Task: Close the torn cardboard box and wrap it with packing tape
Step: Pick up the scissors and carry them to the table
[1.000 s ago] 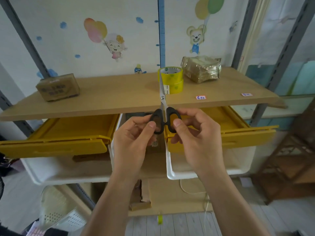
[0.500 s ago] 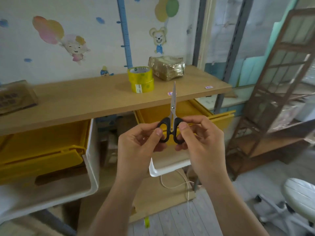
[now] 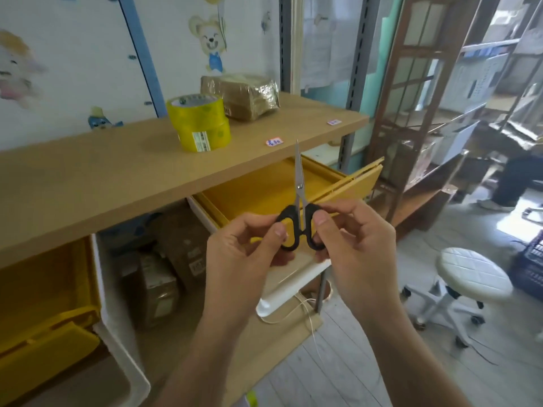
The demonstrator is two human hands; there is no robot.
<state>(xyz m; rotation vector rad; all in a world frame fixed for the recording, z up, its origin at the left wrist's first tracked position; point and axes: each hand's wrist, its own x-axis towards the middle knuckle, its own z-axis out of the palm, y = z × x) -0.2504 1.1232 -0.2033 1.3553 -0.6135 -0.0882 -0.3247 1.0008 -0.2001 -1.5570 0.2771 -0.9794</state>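
scissors (image 3: 300, 230) held upright, yellow drawer (image 3: 258, 192) open

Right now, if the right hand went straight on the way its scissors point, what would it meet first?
Probably the front edge of the shelf, just beyond the tip of the scissors, though depth is unclear.

The scissors (image 3: 299, 186) have bright, smooth metal blades and matt black plastic handles. The tape rolls (image 3: 199, 121) are glossy, see-through yellow plastic film with a paper label. The box (image 3: 241, 95) is brown cardboard under shiny, crinkled clear tape. The shelf (image 3: 88, 177) is smooth, matt, pale wood-look board. The bin (image 3: 252, 192) is smooth yellow plastic. The stool (image 3: 473, 271) has a white, quilted, faintly shiny seat.
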